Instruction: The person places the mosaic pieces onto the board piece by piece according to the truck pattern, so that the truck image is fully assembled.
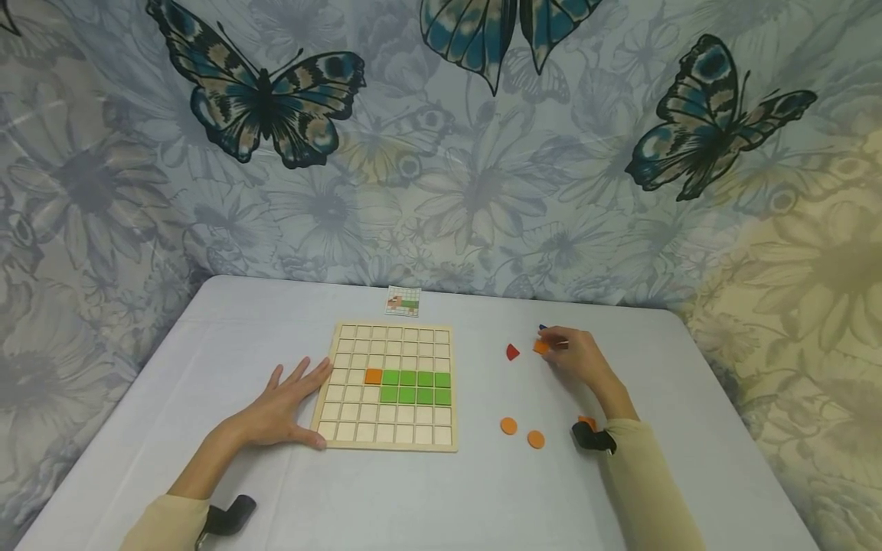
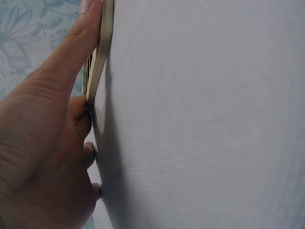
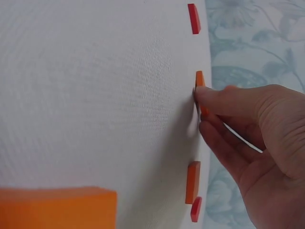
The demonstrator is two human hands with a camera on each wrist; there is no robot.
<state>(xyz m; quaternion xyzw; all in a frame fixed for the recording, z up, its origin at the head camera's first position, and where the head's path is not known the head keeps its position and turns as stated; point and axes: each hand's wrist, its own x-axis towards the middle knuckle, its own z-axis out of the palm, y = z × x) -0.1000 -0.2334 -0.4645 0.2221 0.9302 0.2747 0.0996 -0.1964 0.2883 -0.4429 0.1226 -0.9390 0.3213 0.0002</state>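
My left hand (image 1: 279, 409) lies with spread fingers at the left edge of a wooden grid board (image 1: 386, 447); its thumb and fingertips touch the frame. Two rows of green square tiles (image 1: 407, 387) sit in the board's cells, with one orange square tile (image 1: 373, 376) at the left end of the upper row. Right of the board, my right hand (image 1: 577, 356) pinches another orange tile (image 3: 199, 78) between thumb and fingers, close over the table. In the right wrist view the thumb covers part of that tile.
A small pattern card (image 1: 403, 301) lies behind the board. Around the right hand are a red wedge piece (image 1: 512, 352), a blue piece (image 1: 543, 327) partly hidden by fingers, two round orange pieces (image 1: 508, 425), and an orange piece (image 1: 587, 422) under the right wrist camera (image 1: 594, 438).
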